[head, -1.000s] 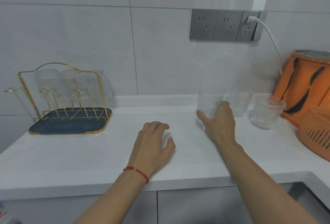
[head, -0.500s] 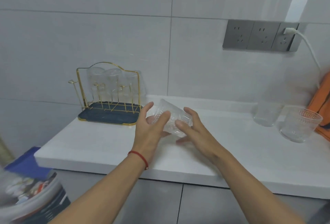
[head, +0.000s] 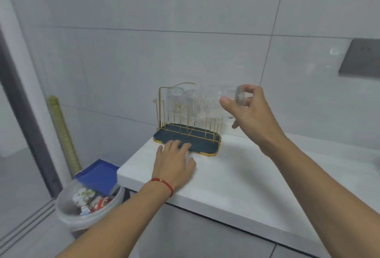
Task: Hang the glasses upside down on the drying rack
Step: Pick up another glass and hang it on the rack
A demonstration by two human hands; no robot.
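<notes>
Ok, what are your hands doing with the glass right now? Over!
Right hand holds a glass tipped sideways by its base, over the right end of the rack. Left hand steadies the rack's tray. Glasses already hang there; nothing blocks.

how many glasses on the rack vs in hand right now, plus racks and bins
glasses on the drying rack: 3
glass in the right hand: 1
drying racks: 1
waste bins: 1
total: 6

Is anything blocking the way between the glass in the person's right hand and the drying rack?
Nothing visible. The glass in the right hand hangs just right of the drying rack, above its bare right-end pegs. Hung glasses fill the back.
</notes>
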